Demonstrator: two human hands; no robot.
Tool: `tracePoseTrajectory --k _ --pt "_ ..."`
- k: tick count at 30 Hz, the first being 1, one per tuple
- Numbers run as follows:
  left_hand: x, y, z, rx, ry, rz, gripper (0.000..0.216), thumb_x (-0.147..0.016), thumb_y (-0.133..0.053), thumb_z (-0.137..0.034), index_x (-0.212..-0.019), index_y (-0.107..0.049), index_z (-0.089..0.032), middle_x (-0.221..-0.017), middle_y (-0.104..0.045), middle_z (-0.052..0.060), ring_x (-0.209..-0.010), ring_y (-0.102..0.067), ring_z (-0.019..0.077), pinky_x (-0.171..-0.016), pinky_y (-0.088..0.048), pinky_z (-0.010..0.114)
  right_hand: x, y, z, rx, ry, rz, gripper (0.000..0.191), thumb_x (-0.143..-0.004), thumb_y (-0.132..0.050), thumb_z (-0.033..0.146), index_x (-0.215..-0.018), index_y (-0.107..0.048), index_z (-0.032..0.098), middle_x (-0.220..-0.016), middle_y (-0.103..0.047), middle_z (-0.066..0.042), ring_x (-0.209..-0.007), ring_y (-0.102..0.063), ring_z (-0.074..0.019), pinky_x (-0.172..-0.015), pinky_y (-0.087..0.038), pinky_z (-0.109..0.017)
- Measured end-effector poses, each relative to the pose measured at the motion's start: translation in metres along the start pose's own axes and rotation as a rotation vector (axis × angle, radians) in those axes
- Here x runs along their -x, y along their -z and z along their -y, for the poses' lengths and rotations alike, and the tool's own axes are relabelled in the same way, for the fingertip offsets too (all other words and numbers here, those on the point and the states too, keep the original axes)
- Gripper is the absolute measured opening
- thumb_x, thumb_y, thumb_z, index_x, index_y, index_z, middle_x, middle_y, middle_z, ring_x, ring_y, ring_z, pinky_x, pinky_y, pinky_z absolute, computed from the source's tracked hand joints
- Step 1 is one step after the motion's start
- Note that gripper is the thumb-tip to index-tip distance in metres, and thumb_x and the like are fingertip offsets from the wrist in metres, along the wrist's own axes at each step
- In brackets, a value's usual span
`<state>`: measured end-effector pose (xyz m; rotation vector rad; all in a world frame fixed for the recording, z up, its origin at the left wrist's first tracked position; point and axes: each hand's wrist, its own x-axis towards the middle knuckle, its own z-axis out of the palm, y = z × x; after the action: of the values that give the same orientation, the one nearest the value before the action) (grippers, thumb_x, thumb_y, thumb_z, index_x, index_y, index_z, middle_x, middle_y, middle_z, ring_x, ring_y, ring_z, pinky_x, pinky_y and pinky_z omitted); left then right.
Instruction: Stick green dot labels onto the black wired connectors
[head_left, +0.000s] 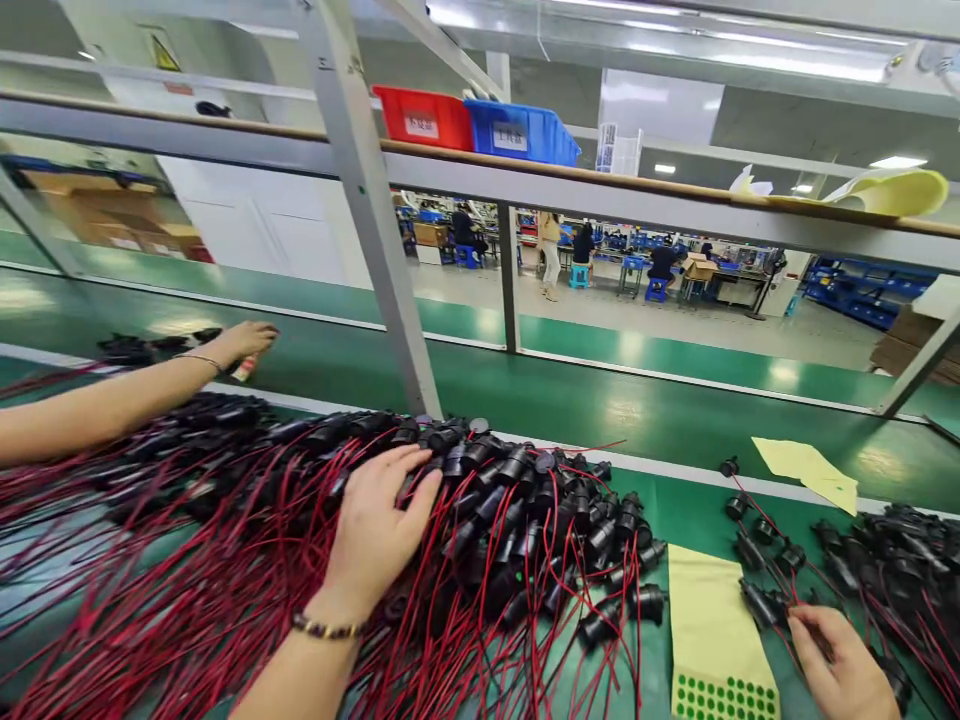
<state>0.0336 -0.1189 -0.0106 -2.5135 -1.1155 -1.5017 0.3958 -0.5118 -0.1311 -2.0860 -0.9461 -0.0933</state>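
Observation:
My left hand (382, 530), with a beaded bracelet, reaches over a large heap of black cylindrical wired parts (517, 470). Its fingers are stretched out and its thumb stands apart, the fingertips at the parts on top. At the lower right, my right hand (840, 655) is closed, thumb and fingers pinched at the wire end of a black cylindrical wired part (765, 605). Just left of that part lies a pale yellow sheet (712, 620) with rows of green round stickers along its lower end. Red wires (247, 600) trail from the heap toward me.
Another person's hand (244, 345) reaches in from the left over the green bench. More black parts (907, 560) lie at the right, near a second yellow sheet (810, 470). A metal post (382, 220) rises behind the heap; red (424, 120) and blue (525, 135) bins sit on the shelf.

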Motion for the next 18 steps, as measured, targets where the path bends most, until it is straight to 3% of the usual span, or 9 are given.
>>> tracePoseTrajectory --k 4,8,12,16,18 --pt "0.054 -0.006 -0.058 0.266 0.027 0.061 0.023 -0.088 -0.05 -0.036 -0.101 -0.062 -0.021 -0.112 -0.06 0.008 -0.109 -0.055 0.024 -0.099 -0.043 0.043 -0.029 -0.014 -0.017 0.439 0.159 0.178 0.023 -0.086 -0.046 0.029 -0.088 -0.068 0.021 -0.089 -0.065 -0.008 -0.087 -0.06 -0.0286 -0.079 -0.046 -0.042" --pt "0.096 -0.021 -0.095 0.551 0.151 0.283 0.02 -0.088 -0.052 -0.034 -0.099 -0.064 -0.024 -0.113 -0.061 0.006 -0.109 -0.056 0.0212 -0.099 -0.045 0.038 -0.041 -0.038 -0.007 0.674 0.191 0.299 0.025 -0.081 -0.052 0.016 -0.099 -0.069 0.021 -0.094 -0.066 -0.008 -0.088 -0.057 -0.0299 -0.072 -0.044 -0.04" --pt "0.114 -0.027 -0.125 0.878 0.348 0.547 0.024 -0.087 -0.053 -0.042 -0.095 -0.067 -0.024 -0.11 -0.063 0.006 -0.108 -0.057 0.0225 -0.1 -0.044 0.036 -0.051 -0.04 -0.004 0.646 0.22 0.353 0.022 -0.086 -0.048 0.014 -0.085 -0.069 0.02 -0.089 -0.066 -0.008 -0.087 -0.056 -0.0276 -0.075 -0.043 -0.038" --pt "0.128 -0.039 -0.155 1.187 0.57 0.718 0.033 -0.081 -0.06 -0.052 -0.091 -0.07 -0.022 -0.102 -0.065 0.007 -0.101 -0.058 0.0246 -0.098 -0.043 0.037 -0.049 -0.009 -0.002 0.378 0.25 0.321 0.023 -0.091 -0.045 0.023 -0.086 -0.066 0.02 -0.088 -0.065 -0.007 -0.087 -0.058 -0.0257 -0.079 -0.045 -0.038" --pt "0.141 -0.053 -0.173 1.4 0.658 0.81 0.04 -0.076 -0.066 -0.055 -0.101 -0.069 -0.023 -0.108 -0.065 0.008 -0.106 -0.057 0.0256 -0.1 -0.04 0.039 -0.041 0.009 0.011 0.184 0.262 0.285 0.021 -0.092 -0.047 0.031 -0.09 -0.065 0.022 -0.09 -0.065 -0.008 -0.09 -0.058 -0.026 -0.08 -0.047 -0.037"
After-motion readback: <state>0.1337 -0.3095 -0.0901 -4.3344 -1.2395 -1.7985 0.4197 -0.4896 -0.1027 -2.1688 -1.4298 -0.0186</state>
